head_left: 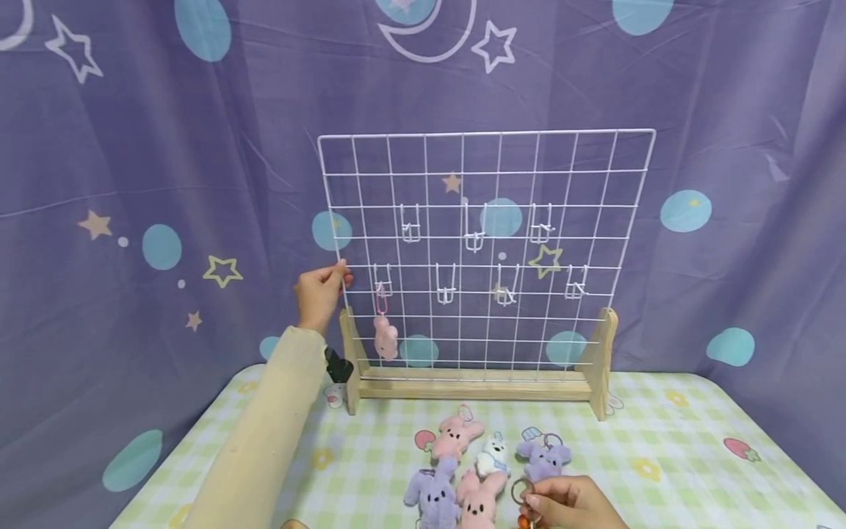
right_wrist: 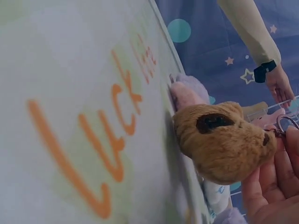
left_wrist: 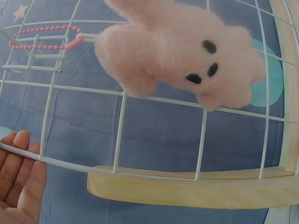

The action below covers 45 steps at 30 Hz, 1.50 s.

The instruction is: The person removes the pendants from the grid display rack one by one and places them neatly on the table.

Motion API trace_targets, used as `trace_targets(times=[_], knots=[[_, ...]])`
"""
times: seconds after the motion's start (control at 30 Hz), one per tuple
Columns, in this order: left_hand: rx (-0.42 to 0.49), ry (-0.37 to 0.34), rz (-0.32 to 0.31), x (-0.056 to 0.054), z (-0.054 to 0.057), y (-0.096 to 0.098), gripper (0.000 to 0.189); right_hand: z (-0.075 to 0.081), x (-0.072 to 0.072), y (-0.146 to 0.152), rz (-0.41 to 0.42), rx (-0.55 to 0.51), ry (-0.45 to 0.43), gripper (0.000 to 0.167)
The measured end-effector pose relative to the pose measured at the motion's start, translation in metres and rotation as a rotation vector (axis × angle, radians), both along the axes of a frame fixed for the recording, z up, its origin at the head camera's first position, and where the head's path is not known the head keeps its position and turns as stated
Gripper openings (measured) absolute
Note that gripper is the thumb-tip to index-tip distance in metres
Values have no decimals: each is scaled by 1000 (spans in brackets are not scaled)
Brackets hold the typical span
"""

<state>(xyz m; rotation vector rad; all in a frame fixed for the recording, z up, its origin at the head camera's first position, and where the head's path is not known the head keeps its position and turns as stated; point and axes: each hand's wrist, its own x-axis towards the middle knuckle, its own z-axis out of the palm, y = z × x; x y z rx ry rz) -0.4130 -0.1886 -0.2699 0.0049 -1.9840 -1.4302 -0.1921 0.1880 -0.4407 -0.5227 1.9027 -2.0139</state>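
My left hand (head_left: 320,294) grips the left edge of a white wire grid panel (head_left: 485,134), its fingertips at the edge wire in the left wrist view. Beside it a pink plush keychain (left_wrist: 163,44) hangs from a grid hook by a pink bead chain. Low at the front, my right hand (head_left: 571,503) pinches the metal ring (head_left: 522,491) of a brown plush keychain (right_wrist: 224,142). Near that hand lie a purple plush (head_left: 545,459), a white plush (head_left: 492,459), two pink ones and another purple one (head_left: 436,499).
A wooden stand (head_left: 476,389) holds the panel upright on a table with a green checked cloth (head_left: 661,433). Several white hooks (head_left: 446,294) sit on the grid in two rows. Behind hangs a purple curtain (head_left: 198,147) with stars and moons.
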Motion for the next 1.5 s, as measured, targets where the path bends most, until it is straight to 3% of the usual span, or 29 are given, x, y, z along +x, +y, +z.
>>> trace_targets(times=[0.13, 0.3, 0.67, 1.13, 1.5], knots=[[4, 3, -6, 1, 1, 0, 34, -4, 1, 1, -38, 29, -29, 37], [-1, -8, -2, 1, 1, -1, 35, -6, -2, 4, -12, 8, -68, 27], [-18, -1, 14, 1, 2, -1, 34, -12, -13, 7, -4, 90, 121, 35], [0, 7, -5, -1, 1, 0, 36, -6, -20, 2, -113, 245, 169, 29], [-23, 11, 2, 4, 2, 0, 38, -5, -19, 1, -179, 347, 168, 25]])
